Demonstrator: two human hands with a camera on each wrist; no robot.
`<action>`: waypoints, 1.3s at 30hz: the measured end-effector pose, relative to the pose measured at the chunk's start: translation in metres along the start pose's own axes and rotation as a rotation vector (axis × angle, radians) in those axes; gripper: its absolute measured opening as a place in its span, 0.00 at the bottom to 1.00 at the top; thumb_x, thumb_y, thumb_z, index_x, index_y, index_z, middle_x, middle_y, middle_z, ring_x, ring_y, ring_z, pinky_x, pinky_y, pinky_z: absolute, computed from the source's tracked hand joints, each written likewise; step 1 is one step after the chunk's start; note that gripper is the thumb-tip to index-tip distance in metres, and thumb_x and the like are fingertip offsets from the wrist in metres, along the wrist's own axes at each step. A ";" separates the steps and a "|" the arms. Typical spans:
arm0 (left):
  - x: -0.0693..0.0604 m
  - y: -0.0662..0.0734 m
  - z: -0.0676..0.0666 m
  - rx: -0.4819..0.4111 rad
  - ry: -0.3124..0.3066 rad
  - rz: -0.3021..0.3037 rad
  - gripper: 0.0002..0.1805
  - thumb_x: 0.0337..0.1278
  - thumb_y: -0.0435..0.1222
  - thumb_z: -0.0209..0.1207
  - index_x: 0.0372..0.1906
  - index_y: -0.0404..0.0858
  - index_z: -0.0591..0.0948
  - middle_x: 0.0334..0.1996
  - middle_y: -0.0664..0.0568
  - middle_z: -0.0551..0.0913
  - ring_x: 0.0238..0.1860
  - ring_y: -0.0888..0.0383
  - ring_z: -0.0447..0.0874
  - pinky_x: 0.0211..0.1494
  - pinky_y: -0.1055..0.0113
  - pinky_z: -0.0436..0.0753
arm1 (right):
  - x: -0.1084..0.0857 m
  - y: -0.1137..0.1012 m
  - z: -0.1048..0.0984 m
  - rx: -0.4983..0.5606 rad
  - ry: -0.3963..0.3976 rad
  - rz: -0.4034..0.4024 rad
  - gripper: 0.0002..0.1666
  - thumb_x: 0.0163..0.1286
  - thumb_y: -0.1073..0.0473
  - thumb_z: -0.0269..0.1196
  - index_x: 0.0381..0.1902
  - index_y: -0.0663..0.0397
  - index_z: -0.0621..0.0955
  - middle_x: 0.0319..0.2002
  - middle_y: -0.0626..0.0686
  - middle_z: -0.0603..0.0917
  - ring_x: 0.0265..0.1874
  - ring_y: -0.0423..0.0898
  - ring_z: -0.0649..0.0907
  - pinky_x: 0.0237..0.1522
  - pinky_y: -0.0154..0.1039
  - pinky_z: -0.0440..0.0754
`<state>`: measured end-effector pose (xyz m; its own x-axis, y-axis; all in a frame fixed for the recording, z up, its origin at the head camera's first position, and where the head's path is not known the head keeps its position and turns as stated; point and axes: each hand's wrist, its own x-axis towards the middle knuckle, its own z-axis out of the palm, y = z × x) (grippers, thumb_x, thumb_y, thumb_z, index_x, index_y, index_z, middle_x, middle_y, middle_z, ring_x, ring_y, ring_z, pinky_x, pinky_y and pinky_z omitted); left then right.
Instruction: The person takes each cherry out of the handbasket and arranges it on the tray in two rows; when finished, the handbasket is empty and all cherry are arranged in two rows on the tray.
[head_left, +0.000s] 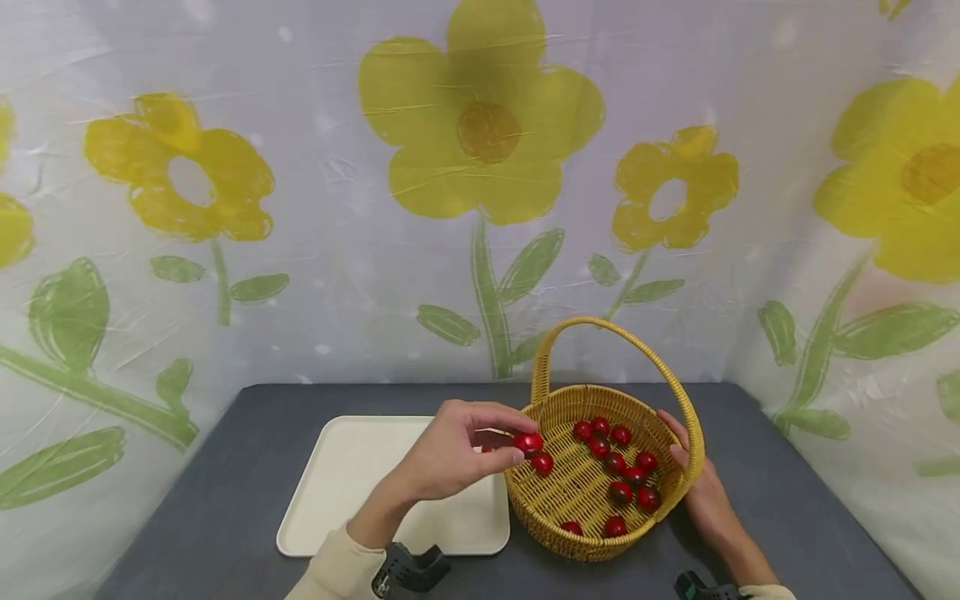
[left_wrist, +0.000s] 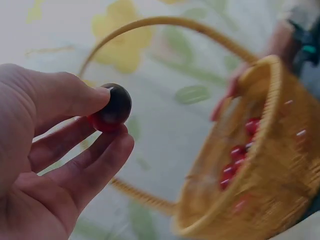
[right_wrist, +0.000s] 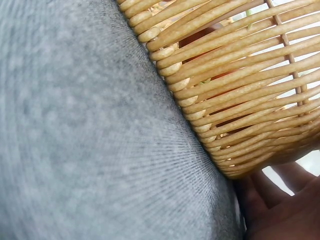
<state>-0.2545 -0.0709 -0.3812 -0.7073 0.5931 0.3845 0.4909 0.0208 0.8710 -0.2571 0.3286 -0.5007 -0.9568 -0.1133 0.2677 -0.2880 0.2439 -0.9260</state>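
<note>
My left hand [head_left: 457, 446] pinches a small round red fruit [head_left: 528, 442] between thumb and fingers, over the left rim of the wicker basket [head_left: 558, 546]. In the left wrist view the held fruit [left_wrist: 111, 107] looks dark on top and red below. Several similar fruits [head_left: 620, 492] lie in the basket, one [head_left: 542, 463] just beneath the held one. My right hand [head_left: 705, 492] grips the basket's right side by the rim, fingers partly hidden behind the handle. In the right wrist view that hand [right_wrist: 285, 210] is against the woven wall [right_wrist: 240, 90].
A cream rectangular tray [head_left: 352, 475] lies left of the basket on the dark grey table [head_left: 217, 500], partly covered by my left hand and forearm. The basket's tall arched handle [head_left: 600, 323] rises above its rim. A flower-printed curtain [head_left: 337, 250] hangs behind the table.
</note>
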 end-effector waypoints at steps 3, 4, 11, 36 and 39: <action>-0.006 0.002 -0.023 0.005 0.057 -0.003 0.17 0.68 0.28 0.71 0.59 0.35 0.90 0.55 0.43 0.93 0.54 0.49 0.94 0.57 0.59 0.93 | 0.000 0.002 -0.001 0.006 -0.001 0.009 0.32 0.94 0.52 0.39 0.90 0.43 0.57 0.75 0.45 0.76 0.68 0.30 0.80 0.59 0.27 0.83; -0.008 0.002 -0.030 0.007 0.072 -0.008 0.17 0.68 0.28 0.70 0.59 0.35 0.90 0.54 0.43 0.93 0.54 0.48 0.94 0.58 0.59 0.92 | 0.001 0.002 -0.001 0.008 -0.003 0.011 0.32 0.94 0.52 0.39 0.90 0.42 0.56 0.75 0.47 0.75 0.68 0.30 0.80 0.60 0.27 0.83; -0.023 -0.010 -0.067 0.045 0.174 -0.109 0.18 0.67 0.29 0.72 0.60 0.34 0.90 0.53 0.41 0.93 0.55 0.49 0.95 0.57 0.65 0.91 | 0.002 0.003 -0.001 -0.005 -0.005 0.017 0.32 0.95 0.52 0.39 0.91 0.42 0.56 0.77 0.53 0.74 0.68 0.29 0.80 0.60 0.27 0.82; -0.018 -0.096 -0.044 0.427 0.147 -0.281 0.13 0.58 0.22 0.74 0.48 0.33 0.92 0.39 0.50 0.96 0.43 0.58 0.95 0.50 0.65 0.92 | 0.000 0.002 0.000 -0.001 0.005 -0.017 0.32 0.94 0.54 0.40 0.90 0.47 0.57 0.73 0.39 0.78 0.67 0.28 0.80 0.59 0.25 0.81; -0.018 -0.102 -0.041 0.452 0.150 -0.295 0.13 0.56 0.22 0.74 0.46 0.34 0.93 0.38 0.49 0.96 0.42 0.58 0.95 0.52 0.61 0.92 | 0.000 0.002 0.001 0.004 0.003 -0.020 0.32 0.94 0.54 0.40 0.90 0.47 0.56 0.73 0.39 0.78 0.67 0.28 0.79 0.59 0.25 0.80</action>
<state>-0.3123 -0.1167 -0.4642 -0.8962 0.3893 0.2126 0.4070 0.5310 0.7432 -0.2581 0.3284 -0.5029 -0.9511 -0.1148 0.2868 -0.3066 0.2377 -0.9217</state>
